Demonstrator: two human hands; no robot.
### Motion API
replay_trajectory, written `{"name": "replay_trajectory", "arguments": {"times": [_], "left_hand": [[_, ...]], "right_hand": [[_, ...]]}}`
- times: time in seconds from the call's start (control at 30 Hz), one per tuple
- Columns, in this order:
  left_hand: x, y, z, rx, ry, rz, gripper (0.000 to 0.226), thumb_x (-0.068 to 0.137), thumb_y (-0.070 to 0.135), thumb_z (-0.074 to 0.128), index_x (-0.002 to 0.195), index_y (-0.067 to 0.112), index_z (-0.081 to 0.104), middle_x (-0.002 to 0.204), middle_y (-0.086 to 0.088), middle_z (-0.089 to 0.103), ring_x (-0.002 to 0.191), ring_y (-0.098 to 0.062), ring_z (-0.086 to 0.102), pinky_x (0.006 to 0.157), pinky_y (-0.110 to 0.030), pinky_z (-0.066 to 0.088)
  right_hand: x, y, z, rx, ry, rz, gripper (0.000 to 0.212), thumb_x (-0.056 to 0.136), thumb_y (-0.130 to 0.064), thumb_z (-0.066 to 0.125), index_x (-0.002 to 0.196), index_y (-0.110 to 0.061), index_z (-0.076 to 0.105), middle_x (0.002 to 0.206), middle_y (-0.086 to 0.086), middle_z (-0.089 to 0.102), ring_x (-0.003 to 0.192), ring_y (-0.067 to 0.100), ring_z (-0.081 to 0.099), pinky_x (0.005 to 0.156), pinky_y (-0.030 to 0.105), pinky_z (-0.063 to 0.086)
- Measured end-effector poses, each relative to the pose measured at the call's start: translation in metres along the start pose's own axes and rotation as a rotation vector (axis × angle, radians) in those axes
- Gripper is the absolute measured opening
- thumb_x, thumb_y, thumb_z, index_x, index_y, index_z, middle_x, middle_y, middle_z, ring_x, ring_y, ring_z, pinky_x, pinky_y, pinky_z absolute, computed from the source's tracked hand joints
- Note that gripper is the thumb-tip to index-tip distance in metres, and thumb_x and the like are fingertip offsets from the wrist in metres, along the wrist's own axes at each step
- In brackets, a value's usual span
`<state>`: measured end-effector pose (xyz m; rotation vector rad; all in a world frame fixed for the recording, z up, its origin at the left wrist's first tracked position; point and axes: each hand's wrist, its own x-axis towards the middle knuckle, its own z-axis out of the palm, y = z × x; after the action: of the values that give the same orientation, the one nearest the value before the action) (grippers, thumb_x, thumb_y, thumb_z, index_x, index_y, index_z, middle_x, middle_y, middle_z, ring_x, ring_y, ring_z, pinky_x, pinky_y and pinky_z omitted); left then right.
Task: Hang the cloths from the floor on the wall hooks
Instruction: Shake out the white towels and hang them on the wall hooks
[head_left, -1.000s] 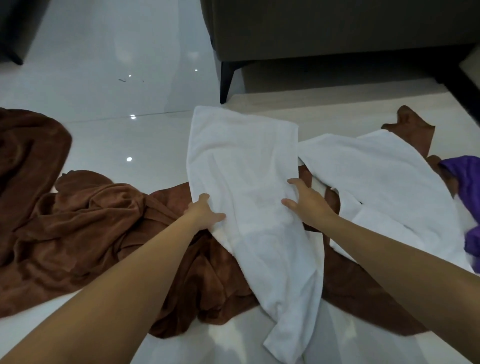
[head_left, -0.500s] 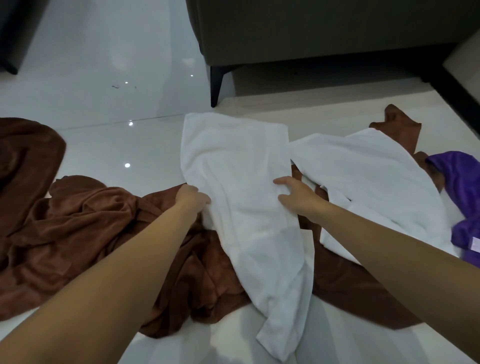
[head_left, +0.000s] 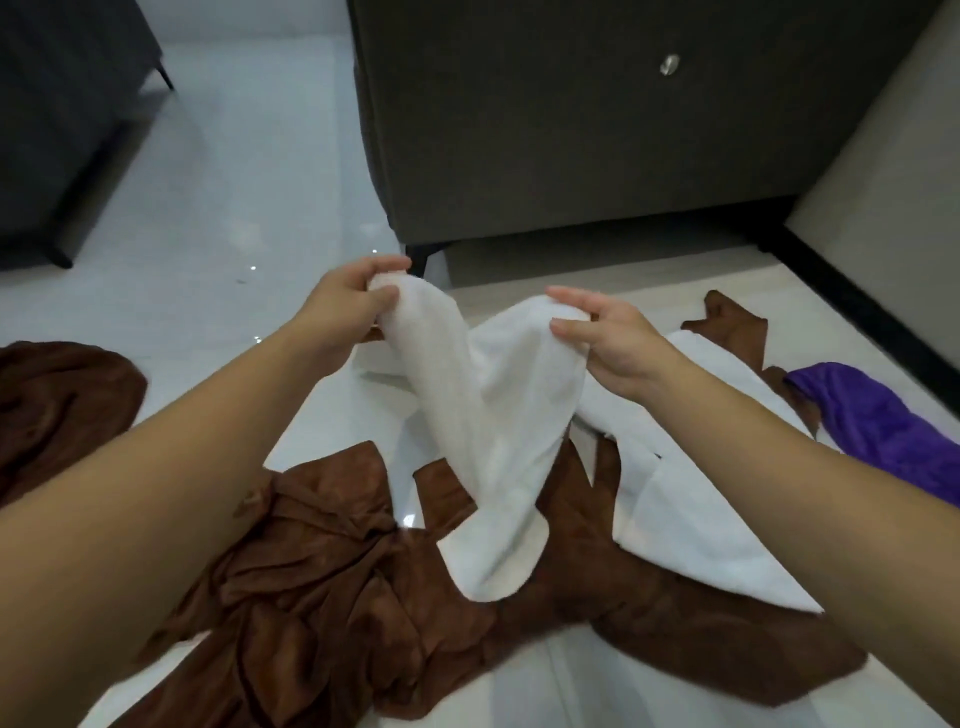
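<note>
Your left hand (head_left: 345, 306) pinches one end of the white towel (head_left: 483, 415) between thumb and curled fingers, and your right hand (head_left: 618, 345) pinches the other end in the same way, with two fingers kept straight above the cloth. I think you hold it at both ends so that the top edge can be opened flat and put over a hook. For now the two hands are near each other, so the towel hangs between them in a deep loose fold.

The lowest part of this fold is over the brown cloth (head_left: 322, 597) (I cannot tell if it touches it or only hangs above it). The brown cloth lies crumpled on the floor (head_left: 208, 218) under your arms. A second white towel (head_left: 691, 519) lies partly on it at your right, and a purple cloth (head_left: 878, 415) is beyond that one, near the wall (head_left: 893, 171).

No hook that I can be sure of is visible. The dark sofa (head_left: 571, 130) closes the way directly in front, and the wall is close at the right. The open room is the bare floor at the front left. When you go up, I advise you to raise the towel high enough that its tail does not pull the brown cloth with it.
</note>
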<state>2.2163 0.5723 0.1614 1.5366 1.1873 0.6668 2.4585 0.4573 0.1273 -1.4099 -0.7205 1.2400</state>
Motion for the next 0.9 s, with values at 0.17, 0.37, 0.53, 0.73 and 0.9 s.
{"name": "replay_trajectory", "arguments": {"times": [0.17,0.37,0.53,0.73,0.9], "left_hand": [[-0.004,0.031,-0.012,0.229,-0.065,0.181,0.071,0.085,-0.005,0.065,0.141,0.034,0.043,0.133,0.002,0.048,0.118,-0.022,0.052,0.100,-0.040,0.047],[-0.009,0.015,-0.009,0.598,0.025,0.215,0.035,0.096,0.000,0.051,0.121,0.021,0.063,0.120,-0.003,0.058,0.106,-0.022,0.052,0.092,-0.033,0.044],[-0.002,-0.004,-0.017,0.627,0.024,0.171,0.036,0.098,0.000,0.045,0.120,0.024,0.061,0.124,-0.008,0.055,0.104,-0.026,0.051,0.086,-0.032,0.046],[0.007,-0.002,-0.020,0.272,0.245,-0.033,0.022,0.100,0.014,0.050,0.104,0.023,0.069,0.123,-0.005,0.053,0.114,-0.030,0.050,0.097,-0.040,0.046],[0.013,-0.003,-0.043,-0.152,0.228,-0.123,0.022,0.096,0.010,0.052,0.095,0.023,0.070,0.120,-0.005,0.060,0.113,-0.025,0.054,0.091,-0.038,0.049]], "right_hand": [[-0.002,-0.050,0.003,-0.035,0.073,-0.110,0.033,0.092,-0.009,0.064,0.124,-0.015,0.063,0.120,0.006,0.064,0.107,0.021,0.065,0.092,0.034,0.056],[-0.009,-0.044,-0.004,-0.454,0.202,-0.223,0.043,0.094,-0.010,0.061,0.133,-0.026,0.057,0.131,-0.005,0.050,0.120,0.018,0.049,0.096,0.032,0.050],[-0.009,-0.019,-0.014,-0.754,0.140,-0.197,0.072,0.091,-0.018,0.066,0.150,-0.034,0.028,0.152,-0.003,0.031,0.131,0.022,0.039,0.102,0.041,0.046],[0.000,-0.018,-0.033,-0.412,-0.010,-0.034,0.034,0.091,-0.010,0.065,0.121,-0.027,0.063,0.128,0.007,0.057,0.116,0.024,0.058,0.095,0.037,0.054],[0.006,-0.025,-0.041,-0.329,0.094,-0.122,0.023,0.095,-0.009,0.059,0.104,-0.029,0.066,0.121,0.005,0.060,0.111,0.023,0.059,0.094,0.038,0.054]]}}
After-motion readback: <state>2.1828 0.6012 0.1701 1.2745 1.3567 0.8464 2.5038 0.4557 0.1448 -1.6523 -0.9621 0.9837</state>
